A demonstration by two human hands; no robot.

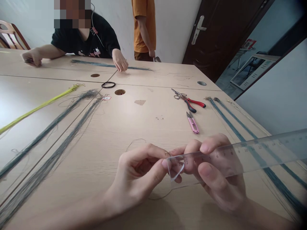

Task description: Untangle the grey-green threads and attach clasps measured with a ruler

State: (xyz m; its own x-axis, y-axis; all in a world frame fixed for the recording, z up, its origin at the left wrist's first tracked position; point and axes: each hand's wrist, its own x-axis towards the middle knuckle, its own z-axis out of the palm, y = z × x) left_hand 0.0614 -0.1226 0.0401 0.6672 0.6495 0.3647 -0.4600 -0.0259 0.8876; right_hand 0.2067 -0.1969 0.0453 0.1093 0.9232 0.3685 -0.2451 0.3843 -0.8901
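Observation:
My left hand (pixel 137 174) is closed in a pinch on a small metal ring (pixel 167 154) with a thin thread trailing from it, held against the zero end of a clear plastic ruler (pixel 254 153). My right hand (pixel 219 174) grips the ruler near that end, thumb under and fingers over. The ruler reaches out to the right, above the wooden table (pixel 134 127). A loop of thin thread (pixel 135 142) lies on the table just beyond my hands.
Pink thread snips (pixel 192 122) and red-handled pliers (pixel 189 101) lie at centre right. Bundles of dark cord (pixel 55 127) and a yellow cord (pixel 38 107) stretch on the left, blue-grey cords (pixel 230 123) on the right. A seated person and a standing person are at the far side.

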